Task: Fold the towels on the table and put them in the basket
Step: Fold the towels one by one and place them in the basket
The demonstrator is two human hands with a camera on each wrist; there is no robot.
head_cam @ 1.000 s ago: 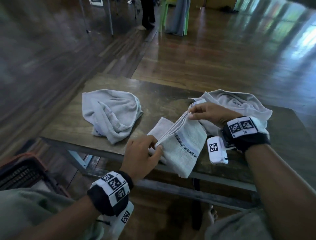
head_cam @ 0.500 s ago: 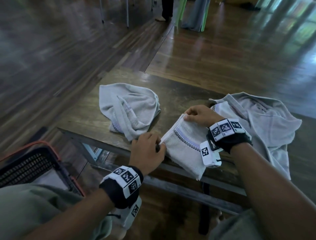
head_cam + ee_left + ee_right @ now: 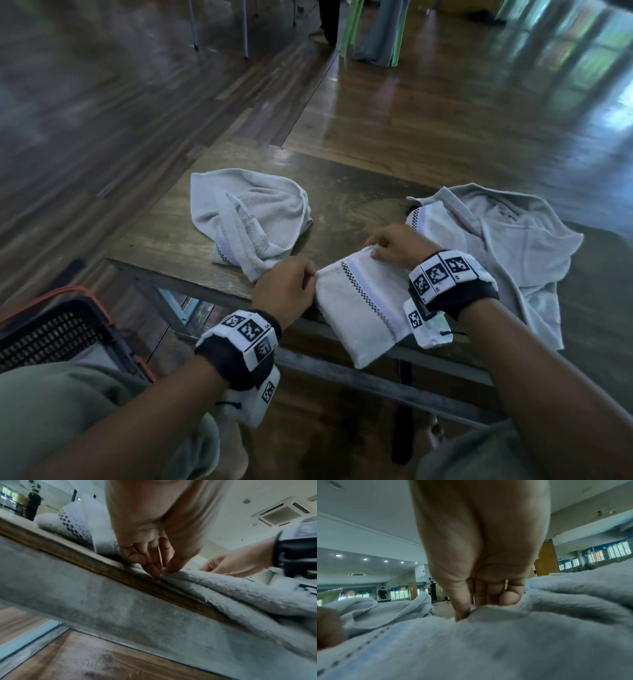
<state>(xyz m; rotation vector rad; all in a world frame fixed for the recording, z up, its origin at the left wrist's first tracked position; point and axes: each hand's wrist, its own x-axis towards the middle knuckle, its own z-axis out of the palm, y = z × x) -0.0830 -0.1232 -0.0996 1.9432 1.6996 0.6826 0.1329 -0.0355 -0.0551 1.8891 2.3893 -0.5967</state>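
2 hands pinch the folded towel (image 3: 359,305) at the near edge of the table (image 3: 349,202): the left hand (image 3: 284,291) grips its left corner between thumb and fingertips (image 3: 154,572), the right hand (image 3: 397,245) its far corner, and its near end hangs over the edge. 2 crumpled towels lie beyond, one left (image 3: 250,219), one right (image 3: 496,246); the basket (image 3: 51,335) sits low at left.

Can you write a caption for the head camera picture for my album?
Both hands, left hand and right hand, pinch a folded towel at the table edge.
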